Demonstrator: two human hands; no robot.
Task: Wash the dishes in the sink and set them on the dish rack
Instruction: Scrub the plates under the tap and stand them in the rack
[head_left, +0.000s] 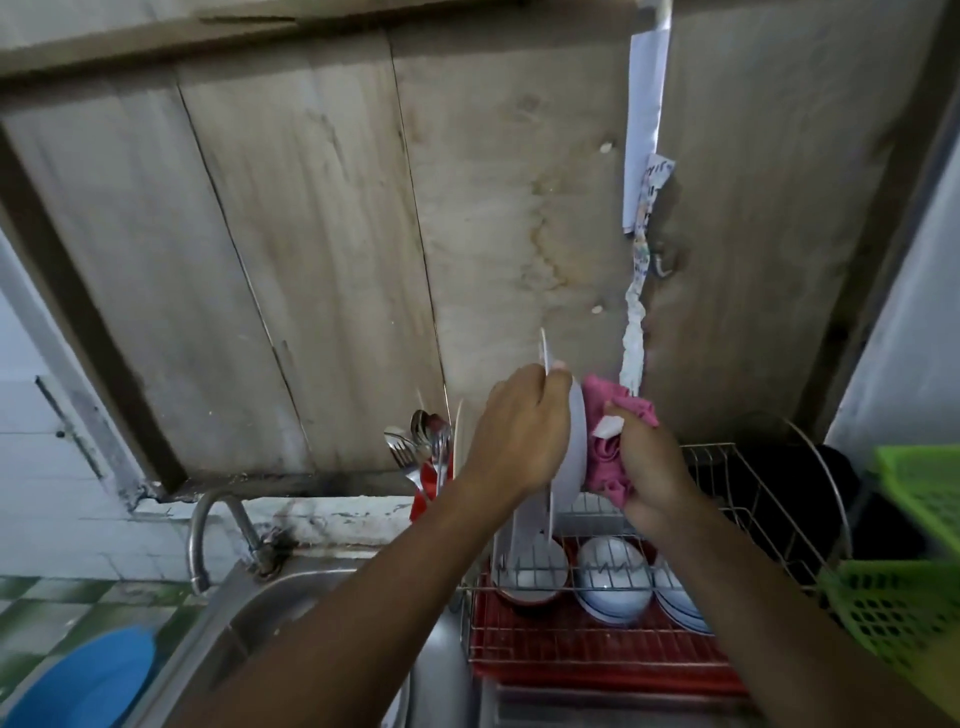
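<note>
Now, pink cloth against plate.

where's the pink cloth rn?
Head view, right of centre: the pink cloth is bunched in the right hand, pressed against the white plate the left hand holds above the dish rack.

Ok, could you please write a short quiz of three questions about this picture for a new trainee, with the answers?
1. True or false: the left hand holds the white plate on edge above the dish rack.
2. The pink cloth in the right hand is: A) pressed against the plate, B) lying in the sink, C) hanging on the tap.
3. Which cutlery stands to the left of the plate?

Key: 1 true; 2 A; 3 spoons and forks.
</note>
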